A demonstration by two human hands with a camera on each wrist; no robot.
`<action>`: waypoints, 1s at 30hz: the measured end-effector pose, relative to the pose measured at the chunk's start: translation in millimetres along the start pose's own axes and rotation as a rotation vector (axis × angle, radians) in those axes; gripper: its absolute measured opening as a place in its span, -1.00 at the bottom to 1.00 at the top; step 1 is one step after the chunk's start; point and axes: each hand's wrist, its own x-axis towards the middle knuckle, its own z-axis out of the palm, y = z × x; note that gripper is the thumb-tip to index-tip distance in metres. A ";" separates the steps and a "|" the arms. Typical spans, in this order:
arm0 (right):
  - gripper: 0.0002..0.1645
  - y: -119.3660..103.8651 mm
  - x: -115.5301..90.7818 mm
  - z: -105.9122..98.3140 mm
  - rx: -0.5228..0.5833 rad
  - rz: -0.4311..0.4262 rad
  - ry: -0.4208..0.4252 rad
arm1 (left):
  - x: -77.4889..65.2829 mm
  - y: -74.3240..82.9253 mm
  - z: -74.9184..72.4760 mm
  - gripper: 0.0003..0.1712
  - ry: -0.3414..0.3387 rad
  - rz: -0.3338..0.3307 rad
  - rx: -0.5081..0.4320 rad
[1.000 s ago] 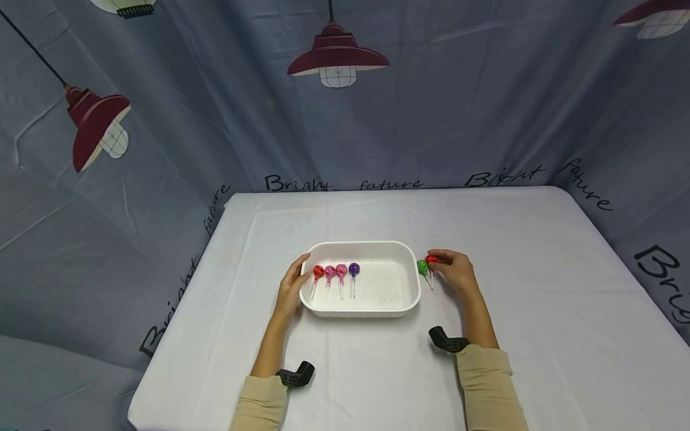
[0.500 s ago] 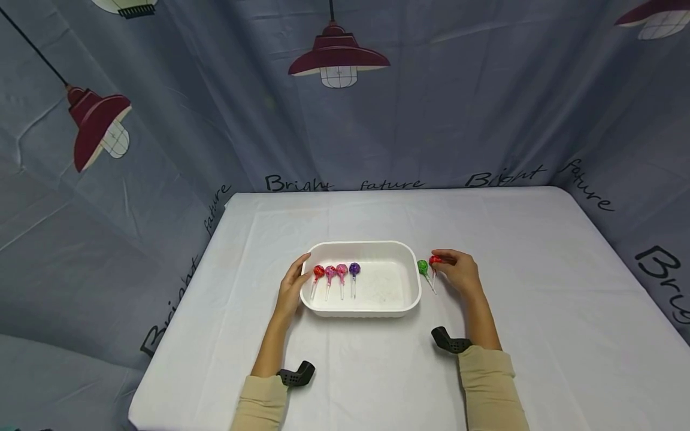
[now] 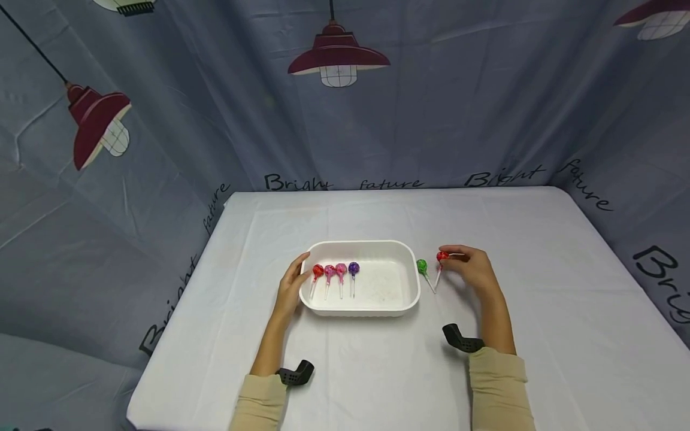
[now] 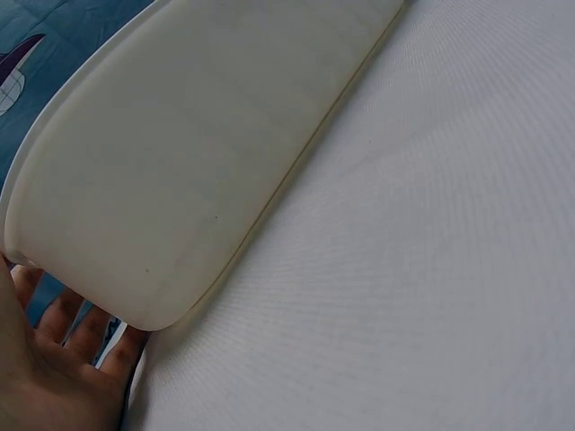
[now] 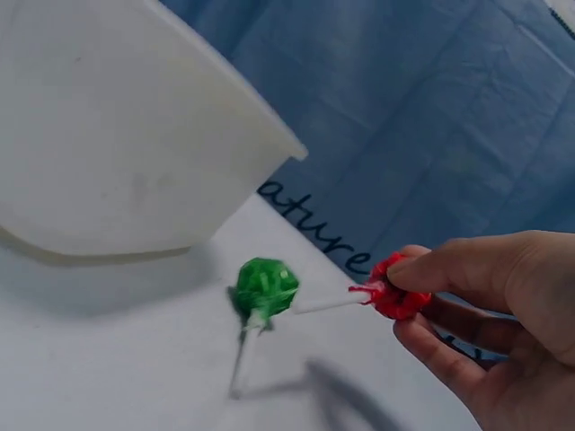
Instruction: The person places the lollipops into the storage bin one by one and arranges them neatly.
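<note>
My left hand holds the left end of a white plastic tray, thumb over the rim and fingers along the outer end wall. Inside the tray, a row of lollipops lies with sticks toward me: a red lollipop, two pink lollipops and a purple lollipop. To the right of the tray, my right hand pinches another red lollipop by its wrapped head between thumb and fingers, its stick slanting down. A green lollipop lies on the cloth between tray and right hand.
A white cloth covers the table. Behind it hangs a grey-blue curtain printed with red lamps and lettering. Each wrist wears a black camera mount.
My right hand has moved to the right with the red lollipop, away from the green one, which stays beside the tray. The left hand and tray stay put.
</note>
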 end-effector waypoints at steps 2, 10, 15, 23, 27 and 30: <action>-0.48 8.8 5.6 -2.6 0.032 -0.016 -0.013 | 0.1 0.3 -0.1 -0.55 0.002 0.003 -0.004; -0.44 33.9 27.2 -3.8 0.139 -0.151 -0.103 | 0.7 -0.8 -0.4 -0.53 0.005 0.006 -0.010; -0.51 -26.0 -0.3 -0.7 0.192 -0.181 -0.162 | -3.4 10.3 1.0 -0.53 -0.022 -0.011 -0.016; -0.52 -56.8 -4.2 15.9 0.162 -0.163 -0.173 | -8.2 25.6 3.3 -0.50 -0.047 -0.022 -0.019; -0.55 -63.3 -2.1 26.6 0.180 -0.165 -0.185 | -7.8 24.6 3.1 -0.49 -0.053 -0.024 -0.023; -0.58 -67.3 0.1 34.8 0.184 -0.159 -0.195 | -7.8 25.0 2.9 -0.49 -0.053 -0.018 -0.023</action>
